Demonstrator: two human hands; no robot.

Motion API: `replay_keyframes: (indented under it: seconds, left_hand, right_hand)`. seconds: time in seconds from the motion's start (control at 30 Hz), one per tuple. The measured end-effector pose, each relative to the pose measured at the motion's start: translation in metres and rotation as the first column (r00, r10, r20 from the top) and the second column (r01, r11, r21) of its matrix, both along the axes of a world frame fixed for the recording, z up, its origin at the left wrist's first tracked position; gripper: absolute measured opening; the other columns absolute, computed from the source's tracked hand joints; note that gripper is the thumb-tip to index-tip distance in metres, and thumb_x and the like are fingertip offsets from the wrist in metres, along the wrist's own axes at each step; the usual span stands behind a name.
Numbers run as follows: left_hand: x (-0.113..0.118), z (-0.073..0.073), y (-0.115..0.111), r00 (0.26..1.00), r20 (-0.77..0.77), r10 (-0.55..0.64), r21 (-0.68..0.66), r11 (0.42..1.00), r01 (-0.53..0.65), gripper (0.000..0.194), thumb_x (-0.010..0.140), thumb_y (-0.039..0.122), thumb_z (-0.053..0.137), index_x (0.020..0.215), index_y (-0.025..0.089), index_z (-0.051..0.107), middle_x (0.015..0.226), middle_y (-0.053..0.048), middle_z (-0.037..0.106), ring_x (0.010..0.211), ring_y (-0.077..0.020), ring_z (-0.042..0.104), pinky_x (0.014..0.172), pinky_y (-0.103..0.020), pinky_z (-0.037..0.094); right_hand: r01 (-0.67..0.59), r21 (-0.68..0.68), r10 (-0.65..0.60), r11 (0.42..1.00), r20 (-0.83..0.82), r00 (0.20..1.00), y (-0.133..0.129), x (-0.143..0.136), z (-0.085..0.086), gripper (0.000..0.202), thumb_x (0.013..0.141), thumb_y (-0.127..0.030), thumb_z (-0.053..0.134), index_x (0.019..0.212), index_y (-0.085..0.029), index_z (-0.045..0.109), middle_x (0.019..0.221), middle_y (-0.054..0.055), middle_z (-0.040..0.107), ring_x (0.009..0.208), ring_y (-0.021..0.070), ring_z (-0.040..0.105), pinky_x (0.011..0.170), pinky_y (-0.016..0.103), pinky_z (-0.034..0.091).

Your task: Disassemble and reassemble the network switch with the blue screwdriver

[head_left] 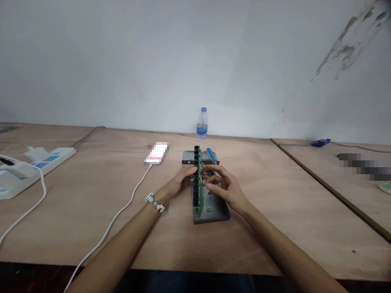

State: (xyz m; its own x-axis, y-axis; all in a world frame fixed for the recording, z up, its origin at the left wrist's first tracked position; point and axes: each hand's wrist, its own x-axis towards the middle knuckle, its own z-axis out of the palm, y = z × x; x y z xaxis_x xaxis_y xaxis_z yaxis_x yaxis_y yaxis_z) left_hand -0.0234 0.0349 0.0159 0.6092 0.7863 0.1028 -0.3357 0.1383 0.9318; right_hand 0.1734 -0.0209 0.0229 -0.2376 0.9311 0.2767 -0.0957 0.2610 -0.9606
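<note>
My left hand (pixel 179 180) grips a green circuit board (pixel 200 195) with a row of black ports along its left side. The board stands on edge, its long side pointing away from me. Some of the left fingers are hidden behind it. To the right of the board, my right hand (pixel 228 189) has its fingers apart and slightly bent; whether a fingertip touches the board I cannot tell. Under both lies a dark shallow metal case half (pixel 216 209). Beyond it is another flat metal case piece (pixel 187 157), with a blue-handled screwdriver (pixel 210 155) resting over it.
A water bottle (pixel 202 127) stands near the wall. To the left lie a phone (pixel 157 153) on a white cable (pixel 130 202) and a white power strip (pixel 56 160). At the right, a seam (pixel 330 190) crosses the wooden table (pixel 275 219), with a blue object (pixel 320 143) beyond.
</note>
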Motion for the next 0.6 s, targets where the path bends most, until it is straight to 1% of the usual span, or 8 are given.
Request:
replay_keyframes:
  seconds: [0.07, 0.13, 0.23, 0.3, 0.4, 0.5, 0.57, 0.6]
  left_hand:
    - [0.002, 0.0, -0.001, 0.996, 0.075, 0.043, -0.051, 0.998, -0.039, 0.047, 0.083, 0.053, 0.069, 0.107, 0.013, 0.075, 0.104, -0.013, 0.076, 0.1, -0.0287, 0.07, 0.085, -0.035, 0.054]
    - [0.005, 0.001, -0.002, 0.983, 0.125, 0.134, -0.106, 0.987, -0.121, 0.045, 0.083, 0.052, 0.069, 0.1, 0.011, 0.076, 0.096, -0.011, 0.078, 0.088, -0.0258, 0.072, 0.08, -0.033, 0.055]
    - [0.01, 0.002, -0.002, 0.949, 0.141, 0.281, -0.21, 0.946, -0.249, 0.043, 0.086, 0.052, 0.066, 0.097, 0.012, 0.077, 0.089, -0.009, 0.079, 0.077, -0.022, 0.072, 0.074, -0.03, 0.057]
    - [0.014, 0.002, -0.002, 0.936, 0.153, 0.317, -0.257, 0.928, -0.272, 0.043, 0.089, 0.051, 0.063, 0.1, 0.012, 0.076, 0.092, -0.009, 0.079, 0.082, -0.0234, 0.074, 0.08, -0.032, 0.058]
    - [0.019, 0.0, -0.002, 0.931, 0.184, 0.315, -0.286, 0.923, -0.256, 0.043, 0.091, 0.049, 0.06, 0.107, 0.011, 0.075, 0.1, -0.01, 0.079, 0.099, -0.0268, 0.074, 0.094, -0.037, 0.056]
    - [0.022, -0.004, -0.001, 0.938, 0.168, 0.304, -0.298, 0.922, -0.246, 0.045, 0.092, 0.05, 0.06, 0.112, 0.012, 0.074, 0.104, -0.01, 0.079, 0.103, -0.0276, 0.073, 0.099, -0.04, 0.055]
    - [0.022, -0.008, 0.001, 0.941, 0.143, 0.306, -0.285, 0.924, -0.257, 0.049, 0.09, 0.054, 0.061, 0.111, 0.012, 0.075, 0.103, -0.01, 0.079, 0.102, -0.0276, 0.073, 0.097, -0.04, 0.056]
    - [0.022, -0.011, 0.003, 0.94, 0.129, 0.315, -0.262, 0.926, -0.274, 0.05, 0.088, 0.056, 0.063, 0.11, 0.013, 0.075, 0.102, -0.01, 0.079, 0.1, -0.0273, 0.073, 0.095, -0.039, 0.056]
  right_hand:
    - [0.011, 0.008, -0.011, 1.0, 0.008, 1.0, 0.002, 0.0, -0.002, 0.046, 0.082, -0.034, 0.079, 0.124, -0.029, 0.062, 0.134, 0.007, 0.06, 0.089, 0.0166, 0.063, 0.066, 0.028, 0.055]
    - [0.034, 0.014, -0.035, 0.999, 0.023, 0.999, 0.003, 0.001, -0.003, 0.04, 0.085, -0.036, 0.075, 0.121, -0.028, 0.063, 0.131, 0.007, 0.062, 0.086, 0.0163, 0.062, 0.066, 0.028, 0.054]
    - [0.105, 0.024, -0.107, 0.994, 0.056, 0.993, 0.006, 0.002, -0.006, 0.031, 0.086, -0.041, 0.072, 0.113, -0.025, 0.067, 0.128, 0.007, 0.065, 0.08, 0.0157, 0.06, 0.062, 0.028, 0.051]
    - [0.174, 0.051, -0.178, 0.983, 0.093, 0.98, 0.009, 0.002, -0.007, 0.028, 0.085, -0.042, 0.072, 0.106, -0.023, 0.068, 0.127, 0.008, 0.066, 0.083, 0.0172, 0.06, 0.067, 0.029, 0.051]
    - [0.281, 0.082, -0.289, 0.956, 0.124, 0.949, 0.013, 0.002, -0.011, 0.03, 0.083, -0.044, 0.073, 0.103, -0.022, 0.069, 0.126, 0.008, 0.069, 0.096, 0.0207, 0.062, 0.082, 0.033, 0.051]
    - [0.233, -0.015, -0.232, 0.972, 0.069, 0.97, 0.015, 0.001, -0.016, 0.035, 0.083, -0.049, 0.072, 0.106, -0.023, 0.07, 0.118, 0.007, 0.072, 0.097, 0.0222, 0.066, 0.082, 0.034, 0.053]
    - [0.164, -0.104, -0.166, 0.981, -0.008, 0.986, 0.015, 0.0, -0.017, 0.036, 0.083, -0.051, 0.073, 0.104, -0.023, 0.07, 0.105, 0.006, 0.075, 0.087, 0.0214, 0.068, 0.074, 0.032, 0.054]
    - [0.159, -0.131, -0.167, 0.978, -0.048, 0.985, 0.014, 0.0, -0.017, 0.036, 0.082, -0.051, 0.074, 0.102, -0.022, 0.07, 0.098, 0.005, 0.075, 0.081, 0.0204, 0.068, 0.07, 0.031, 0.054]
